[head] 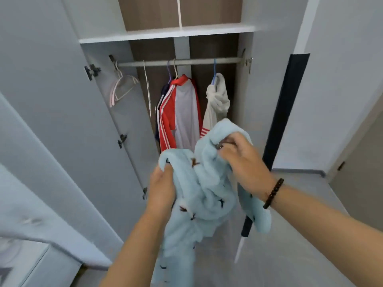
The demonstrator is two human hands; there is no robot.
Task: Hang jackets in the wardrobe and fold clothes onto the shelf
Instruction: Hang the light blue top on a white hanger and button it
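Head: both hands (curled) bunch fleecy pale-blue jacket (pixel 207 183)

You grip a fluffy pale-blue patterned garment (pixel 207 189) with your left hand (pixel 162 186) and right hand (pixel 243 160) before the open grey wardrobe (pixel 62 90). On its metal rail (pixel 186 61) hang a red-and-white striped jacket (pixel 182 112) and a cream hooded top (pixel 217 100).

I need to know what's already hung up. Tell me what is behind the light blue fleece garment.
Behind the light blue fleece garment, on the wardrobe rail, hang a red and white jacket and a white hooded garment. The fleece covers their lower ends and the wardrobe's bottom.
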